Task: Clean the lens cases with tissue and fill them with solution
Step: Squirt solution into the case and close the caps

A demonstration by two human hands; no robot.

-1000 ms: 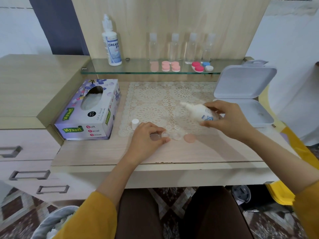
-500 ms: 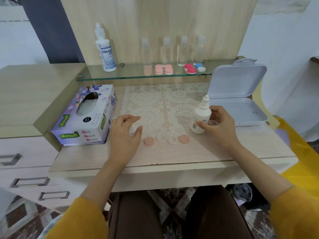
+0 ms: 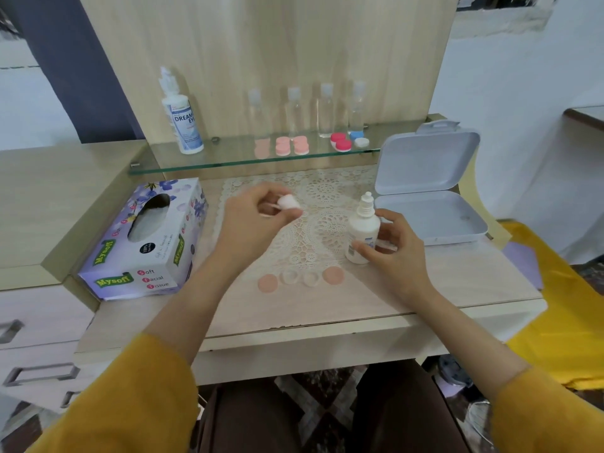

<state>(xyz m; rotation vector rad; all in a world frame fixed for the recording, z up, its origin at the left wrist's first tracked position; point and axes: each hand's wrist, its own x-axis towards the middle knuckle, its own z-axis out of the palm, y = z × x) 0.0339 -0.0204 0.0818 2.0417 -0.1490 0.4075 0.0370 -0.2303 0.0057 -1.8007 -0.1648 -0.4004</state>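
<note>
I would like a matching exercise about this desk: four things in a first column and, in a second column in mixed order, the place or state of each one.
Things
1. white cap
2. small dropper bottle
3. tall labelled bottle
4. white box

Place or state
A. stands on the glass shelf
B. lid open, at the right end of the desk
C. pinched in the left hand
D. upright on the desk, uncapped, held by the right hand

Pairs: 1-C, 2-D, 3-A, 4-B
</note>
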